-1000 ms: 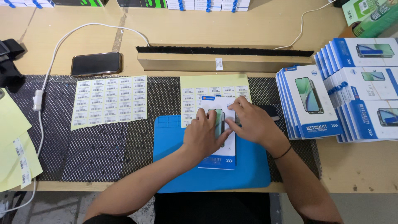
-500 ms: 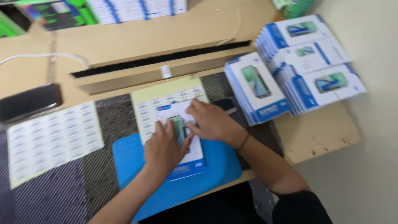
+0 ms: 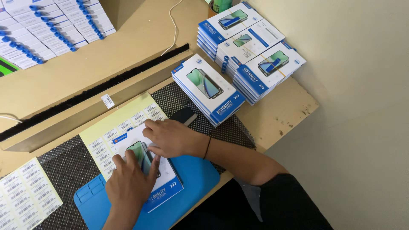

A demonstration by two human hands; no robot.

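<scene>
Both hands rest flat on a white-and-blue phone-accessory box (image 3: pixel 147 170) lying on the blue mat (image 3: pixel 200 179), near centre. The left hand (image 3: pixel 130 183) presses its near half, and the right hand (image 3: pixel 170 137) pins its far edge beside the yellow label sheet (image 3: pixel 108 132). Uneven pressure could skid the box, skewing any sticker.

The box (image 3: pixel 147 170) lies flat on the mat (image 3: pixel 191 187), which rests on the mesh pad (image 3: pixel 68 170) at the table's (image 3: pixel 281 110) near edge. Both hands rest on the box: left hand (image 3: pixel 130 183) at 6 o'clock, right hand (image 3: pixel 170 137) at 1 o'clock. The label sheet (image 3: pixel 113 127) lies partly under the box, extending to 11 o'clock. A second label sheet (image 3: pixel 25 191) lies at 9 o'clock. The channel (image 3: pixel 81 106) runs behind the sheets. One box stack (image 3: pixel 208 87) stands at 1 o'clock, with further stacks (image 3: pixel 251 47) behind it.
</scene>
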